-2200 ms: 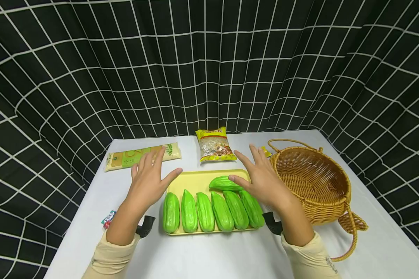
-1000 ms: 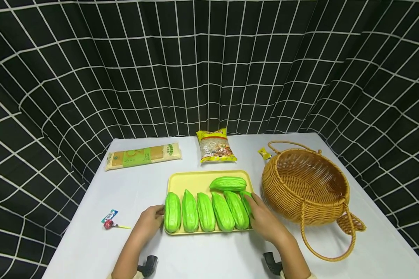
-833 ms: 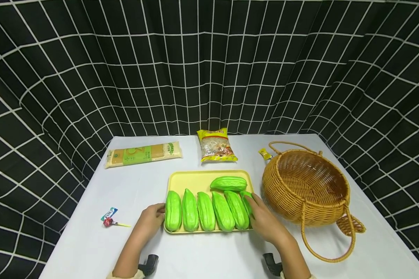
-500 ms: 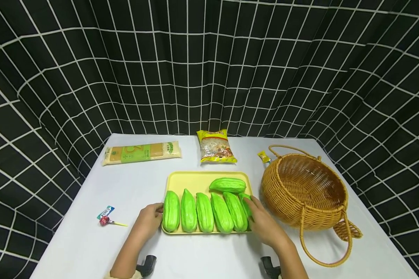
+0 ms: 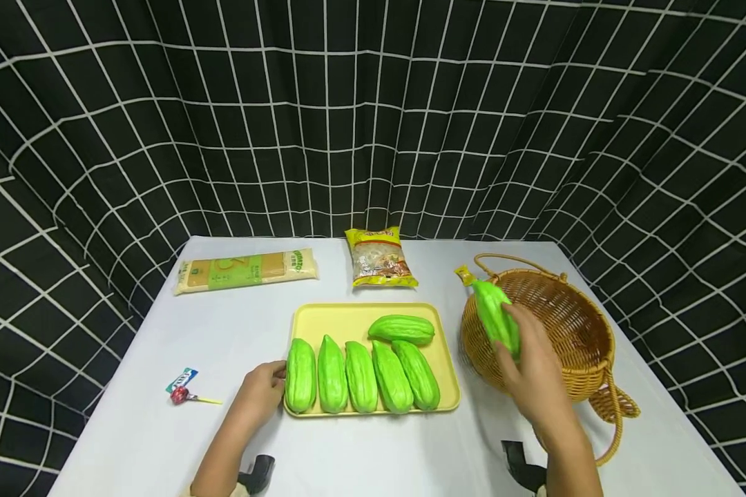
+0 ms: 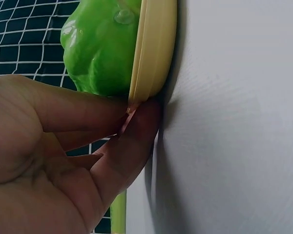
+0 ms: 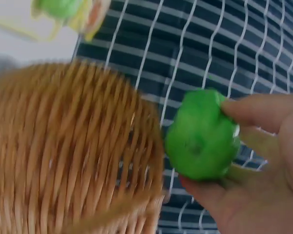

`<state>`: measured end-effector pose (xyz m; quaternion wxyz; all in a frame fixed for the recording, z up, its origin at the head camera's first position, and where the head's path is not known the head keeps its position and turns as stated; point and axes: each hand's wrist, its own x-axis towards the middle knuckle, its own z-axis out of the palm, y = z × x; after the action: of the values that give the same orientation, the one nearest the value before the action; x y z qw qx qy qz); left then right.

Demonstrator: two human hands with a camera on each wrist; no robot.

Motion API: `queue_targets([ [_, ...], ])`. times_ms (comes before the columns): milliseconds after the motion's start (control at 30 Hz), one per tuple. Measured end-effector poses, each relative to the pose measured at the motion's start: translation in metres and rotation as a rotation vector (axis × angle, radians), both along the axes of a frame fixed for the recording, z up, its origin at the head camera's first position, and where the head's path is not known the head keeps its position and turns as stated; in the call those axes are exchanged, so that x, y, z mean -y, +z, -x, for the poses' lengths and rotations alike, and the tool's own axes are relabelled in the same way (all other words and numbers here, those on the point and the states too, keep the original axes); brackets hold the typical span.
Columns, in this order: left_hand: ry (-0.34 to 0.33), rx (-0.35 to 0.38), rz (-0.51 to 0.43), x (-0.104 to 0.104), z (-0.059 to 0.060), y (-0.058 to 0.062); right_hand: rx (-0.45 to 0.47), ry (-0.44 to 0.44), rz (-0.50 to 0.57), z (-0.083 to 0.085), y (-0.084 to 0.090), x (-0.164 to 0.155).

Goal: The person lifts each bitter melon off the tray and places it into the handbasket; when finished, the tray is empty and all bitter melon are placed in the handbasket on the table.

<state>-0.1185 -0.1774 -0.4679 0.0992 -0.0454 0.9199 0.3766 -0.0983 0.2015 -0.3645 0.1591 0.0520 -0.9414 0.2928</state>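
- Right hand (image 5: 534,376) is gripping a green gourd (image 5: 496,317) over the wicker basket (image 5: 572,345), around 3 o'clock of the tray.
- Left hand (image 5: 257,393) is pinching the yellow tray (image 5: 348,321) edge at 9 o'clock.

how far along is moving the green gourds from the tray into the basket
Barely started: the wicker basket looks empty. In hand: the right hand holds one green gourd at the basket's near rim, while the left hand pinches the yellow tray edge. Left: six gourds on the tray.
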Motion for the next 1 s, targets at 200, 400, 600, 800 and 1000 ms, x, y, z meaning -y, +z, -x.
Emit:
queue_targets([
  [200, 0.016, 0.021, 0.011, 0.002, 0.001, 0.0, -0.014, -0.225, -0.025, 0.007, 0.004, -0.023],
  [400, 0.016, 0.021, 0.008, 0.002, -0.001, -0.003, 0.016, -0.247, -0.065, 0.014, -0.008, -0.03],
  [600, 0.024, 0.006, 0.0, -0.001, -0.007, -0.004, 0.0, -0.223, -0.112, 0.015, -0.012, -0.032],
  [800, 0.039, 0.0, 0.005, -0.004, -0.007, -0.002, 0.057, -0.235, -0.134, 0.015, -0.011, -0.032],
  [1000, 0.039, -0.007, 0.014, -0.006, -0.005, -0.001, 0.0, -0.244, -0.1, 0.012, -0.017, -0.033],
])
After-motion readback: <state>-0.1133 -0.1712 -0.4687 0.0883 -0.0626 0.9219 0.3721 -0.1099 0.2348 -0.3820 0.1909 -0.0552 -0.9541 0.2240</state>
